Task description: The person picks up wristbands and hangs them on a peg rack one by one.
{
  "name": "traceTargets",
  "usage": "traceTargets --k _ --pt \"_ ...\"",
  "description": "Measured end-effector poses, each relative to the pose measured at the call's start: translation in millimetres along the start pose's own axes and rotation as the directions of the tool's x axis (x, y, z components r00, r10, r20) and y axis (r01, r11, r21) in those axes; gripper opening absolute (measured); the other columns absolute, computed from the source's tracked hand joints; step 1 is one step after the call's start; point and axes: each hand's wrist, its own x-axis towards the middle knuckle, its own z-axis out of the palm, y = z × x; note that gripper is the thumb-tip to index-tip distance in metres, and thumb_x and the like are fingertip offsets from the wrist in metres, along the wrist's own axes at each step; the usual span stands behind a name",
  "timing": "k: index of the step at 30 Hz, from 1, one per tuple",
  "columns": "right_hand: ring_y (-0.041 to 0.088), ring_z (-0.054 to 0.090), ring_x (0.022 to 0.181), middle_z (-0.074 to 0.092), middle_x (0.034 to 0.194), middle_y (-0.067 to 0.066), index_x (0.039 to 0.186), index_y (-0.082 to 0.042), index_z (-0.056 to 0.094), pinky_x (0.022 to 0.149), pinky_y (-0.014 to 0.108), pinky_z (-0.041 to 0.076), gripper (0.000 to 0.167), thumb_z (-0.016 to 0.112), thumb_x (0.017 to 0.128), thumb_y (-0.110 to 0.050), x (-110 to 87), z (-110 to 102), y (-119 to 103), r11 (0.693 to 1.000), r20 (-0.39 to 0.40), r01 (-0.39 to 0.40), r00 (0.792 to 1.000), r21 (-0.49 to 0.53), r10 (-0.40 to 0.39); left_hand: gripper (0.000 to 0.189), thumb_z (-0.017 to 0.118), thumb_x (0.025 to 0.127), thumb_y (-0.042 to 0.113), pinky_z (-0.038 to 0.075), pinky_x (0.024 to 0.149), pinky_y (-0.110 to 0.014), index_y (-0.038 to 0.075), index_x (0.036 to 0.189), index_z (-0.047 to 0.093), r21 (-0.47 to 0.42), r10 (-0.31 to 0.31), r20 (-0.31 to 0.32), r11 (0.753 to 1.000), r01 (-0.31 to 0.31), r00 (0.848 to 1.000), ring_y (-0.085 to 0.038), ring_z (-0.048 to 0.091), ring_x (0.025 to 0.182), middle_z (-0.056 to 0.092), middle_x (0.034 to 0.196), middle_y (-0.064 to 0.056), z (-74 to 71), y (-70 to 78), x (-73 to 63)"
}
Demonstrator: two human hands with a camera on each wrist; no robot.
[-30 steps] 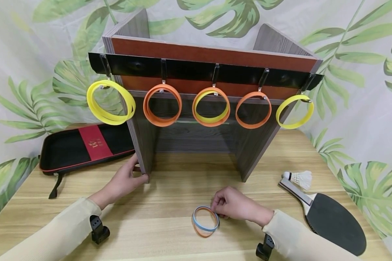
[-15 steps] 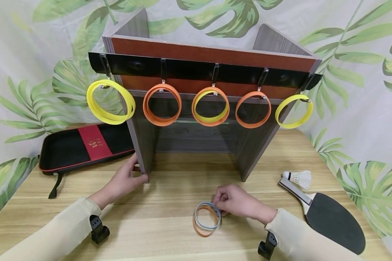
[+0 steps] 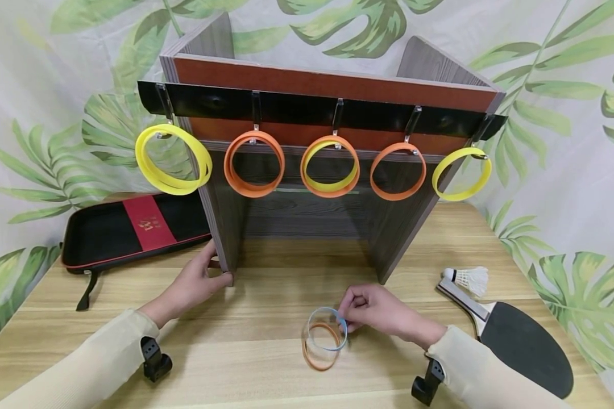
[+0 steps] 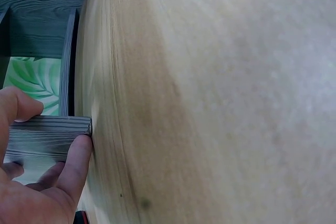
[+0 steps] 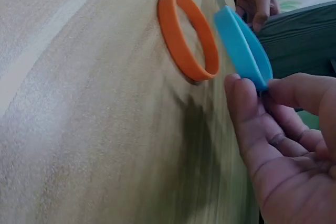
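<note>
My right hand [image 3: 378, 312] pinches a blue silicone wristband [image 5: 236, 45] by its edge between thumb and finger. In the right wrist view the band stands tilted above the tabletop. An orange wristband [image 5: 176, 38] lies on the wood just beside it. My left hand [image 3: 194, 287] grips the lower front end of the grey shelf's left side panel [image 3: 219, 227], thumb on one face and fingers on the other. Its hold on the panel's edge shows closely in the left wrist view.
Above, a black hook rail [image 3: 297, 108] runs across the shelf front, its hooks carrying yellow bands [image 3: 144, 162] and orange bands [image 3: 228, 170]. A black case [image 3: 102, 233] lies left. A shuttlecock [image 3: 473, 281] and a table tennis bat [image 3: 524, 346] lie right.
The right hand has lifted the blue wristband off the orange one and moved slightly up and right. The orange band stays on the table. The left hand has not moved.
</note>
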Motion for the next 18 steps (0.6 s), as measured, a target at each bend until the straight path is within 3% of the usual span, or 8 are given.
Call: traceTargets --k 7,11,16,18 --pt "0.009 0.075 0.085 0.076 0.099 0.021 0.105 0.018 0.061 0.081 0.028 0.063 0.022 0.064 0.099 -0.003 -7.9 -9 -11 0.995 -0.071 0.040 0.997 0.086 -0.034 0.080 0.068 0.094 -0.001 0.051 0.102 -0.052 0.007 0.163 0.029 0.003 0.002 0.002 1.000 -0.002 1.000 -0.042 0.060 0.124 0.047 0.156 -0.027 -0.1 -0.1 0.2" --pt "0.007 0.076 0.085 0.078 0.095 0.011 0.105 0.020 0.058 0.082 0.027 0.063 0.023 0.065 0.100 -0.002 -14.1 -13 -22 0.986 -0.111 0.110 0.989 0.126 -0.097 0.080 0.068 0.094 -0.001 0.051 0.102 -0.049 0.006 0.163 0.029 0.004 0.006 0.004 1.000 -0.006 1.000 -0.042 0.059 0.125 0.046 0.156 -0.027 -0.4 0.0 0.1" --pt "0.006 0.076 0.086 0.079 0.096 -0.002 0.099 0.002 0.064 0.082 0.027 0.063 0.004 0.065 0.101 -0.002 -23.7 -18 -44 0.955 -0.168 0.252 0.960 0.159 -0.226 0.081 0.069 0.095 -0.001 0.052 0.101 -0.043 0.007 0.164 0.028 0.005 0.002 0.005 1.000 -0.002 1.000 -0.041 0.059 0.125 0.046 0.157 -0.027 -0.5 0.1 0.2" --pt "0.007 0.077 0.088 0.079 0.098 -0.003 0.098 -0.007 0.066 0.083 0.028 0.063 0.007 0.064 0.101 -0.001 -28.4 -20 -54 0.935 -0.185 0.320 0.938 0.150 -0.292 0.081 0.069 0.094 -0.001 0.053 0.100 -0.041 0.007 0.164 0.028 0.002 0.001 0.007 1.000 -0.001 1.000 -0.041 0.060 0.125 0.046 0.157 -0.027 -0.4 0.4 0.5"
